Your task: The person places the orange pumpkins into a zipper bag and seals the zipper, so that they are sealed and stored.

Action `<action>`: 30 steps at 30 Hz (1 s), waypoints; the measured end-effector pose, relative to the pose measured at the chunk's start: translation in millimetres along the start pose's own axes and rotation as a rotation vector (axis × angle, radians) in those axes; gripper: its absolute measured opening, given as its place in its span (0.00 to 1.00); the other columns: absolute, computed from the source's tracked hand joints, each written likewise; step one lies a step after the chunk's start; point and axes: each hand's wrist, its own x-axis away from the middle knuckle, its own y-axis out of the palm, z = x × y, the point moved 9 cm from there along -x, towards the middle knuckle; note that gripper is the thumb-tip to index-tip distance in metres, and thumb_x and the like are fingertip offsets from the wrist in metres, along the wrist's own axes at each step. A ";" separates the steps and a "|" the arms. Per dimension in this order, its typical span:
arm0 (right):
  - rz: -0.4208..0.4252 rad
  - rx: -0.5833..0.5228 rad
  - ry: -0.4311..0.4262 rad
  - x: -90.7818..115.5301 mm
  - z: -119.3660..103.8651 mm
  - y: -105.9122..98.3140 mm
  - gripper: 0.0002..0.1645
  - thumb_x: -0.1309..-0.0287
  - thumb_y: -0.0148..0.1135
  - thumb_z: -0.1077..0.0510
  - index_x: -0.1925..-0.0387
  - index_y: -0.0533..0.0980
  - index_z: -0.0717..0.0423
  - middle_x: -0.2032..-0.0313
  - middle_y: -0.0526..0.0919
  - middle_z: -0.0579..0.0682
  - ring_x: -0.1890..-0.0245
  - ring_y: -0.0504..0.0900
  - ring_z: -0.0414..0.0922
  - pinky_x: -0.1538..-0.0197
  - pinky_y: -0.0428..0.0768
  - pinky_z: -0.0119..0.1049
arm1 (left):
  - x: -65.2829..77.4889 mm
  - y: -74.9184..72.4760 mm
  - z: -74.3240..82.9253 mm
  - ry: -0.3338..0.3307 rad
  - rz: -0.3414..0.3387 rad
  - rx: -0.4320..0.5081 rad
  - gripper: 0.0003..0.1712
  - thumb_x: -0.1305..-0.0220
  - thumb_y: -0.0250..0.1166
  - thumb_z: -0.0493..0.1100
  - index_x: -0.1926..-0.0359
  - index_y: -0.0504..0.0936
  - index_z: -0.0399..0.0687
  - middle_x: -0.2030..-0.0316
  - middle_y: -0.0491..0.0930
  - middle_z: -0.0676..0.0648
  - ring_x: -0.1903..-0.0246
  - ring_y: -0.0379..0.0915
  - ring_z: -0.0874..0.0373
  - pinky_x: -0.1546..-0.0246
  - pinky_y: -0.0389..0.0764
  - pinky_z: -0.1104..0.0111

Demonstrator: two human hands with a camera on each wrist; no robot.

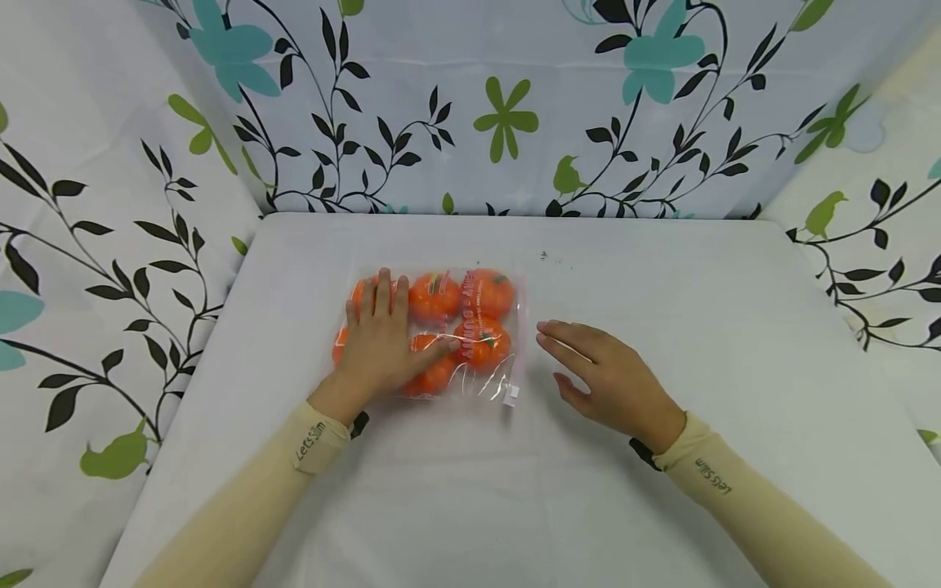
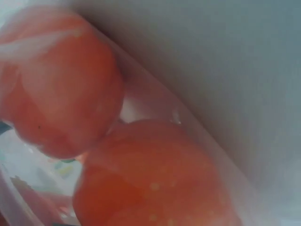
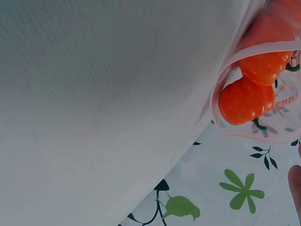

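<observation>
A clear zip bag (image 1: 478, 389) lies flat on the white table, left of the middle. Pink lettering runs across it, and a white slider (image 1: 510, 395) sits at its right edge. Inside are several orange mini pumpkins (image 1: 488, 294), with green stems showing in the right wrist view. My left hand (image 1: 382, 339) rests on the bag's left half, fingers spread and straight, thumb reaching over the front pumpkins. The left wrist view shows two pumpkins (image 2: 155, 174) up close through the plastic. My right hand (image 1: 613, 376) hovers just right of the bag, fingers extended, holding nothing.
The white table (image 1: 698, 294) extends to both sides and in front of the bag. Patterned cloth (image 1: 412, 73) with leaves, birds and flowers hangs behind it and at the sides. Small dark marks (image 1: 544, 256) show on the table behind the right hand.
</observation>
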 end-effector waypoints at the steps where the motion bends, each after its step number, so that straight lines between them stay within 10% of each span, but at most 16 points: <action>1: 0.000 0.002 -0.014 -1.3 -2.1 1.0 0.40 0.51 0.74 0.63 0.34 0.74 0.63 0.36 0.76 0.57 0.38 0.77 0.53 0.39 0.77 0.50 | -3.2 -0.4 -2.2 0.005 -0.002 0.004 0.70 0.43 0.54 0.81 0.21 0.42 0.34 0.22 0.34 0.31 0.24 0.29 0.32 0.30 0.37 0.34; 10: -0.017 0.032 -0.113 -11.7 -17.7 12.1 0.37 0.54 0.80 0.59 0.39 0.79 0.61 0.40 0.81 0.56 0.41 0.80 0.52 0.38 0.77 0.49 | -14.0 -11.9 -1.4 0.127 0.090 0.017 0.64 0.39 0.57 0.76 0.20 0.46 0.38 0.21 0.42 0.36 0.23 0.36 0.38 0.26 0.37 0.44; 16: 0.070 0.022 -0.231 -14.0 -31.7 11.4 0.28 0.49 0.78 0.58 0.46 0.82 0.62 0.47 0.85 0.57 0.47 0.84 0.52 0.43 0.81 0.51 | 23.6 -54.7 55.3 0.620 0.588 0.052 0.37 0.40 0.73 0.52 0.37 0.77 0.32 0.40 0.79 0.36 0.39 0.74 0.42 0.32 0.65 0.49; 21: 0.143 0.012 -0.309 -15.8 -42.4 8.7 0.19 0.39 0.70 0.57 0.49 0.83 0.62 0.50 0.86 0.56 0.51 0.85 0.51 0.46 0.82 0.50 | 69.4 -71.8 97.7 0.931 0.874 0.046 0.19 0.36 0.71 0.42 0.49 0.85 0.33 0.52 0.86 0.39 0.49 0.82 0.46 0.41 0.77 0.55; 30: 0.145 0.030 -0.360 -14.5 -50.3 12.0 0.15 0.32 0.60 0.56 0.51 0.83 0.62 0.54 0.87 0.55 0.54 0.86 0.50 0.47 0.83 0.48 | 107.9 -40.6 132.0 1.151 0.854 -0.067 0.12 0.27 0.60 0.40 0.54 0.86 0.38 0.57 0.87 0.44 0.56 0.84 0.52 0.44 0.80 0.62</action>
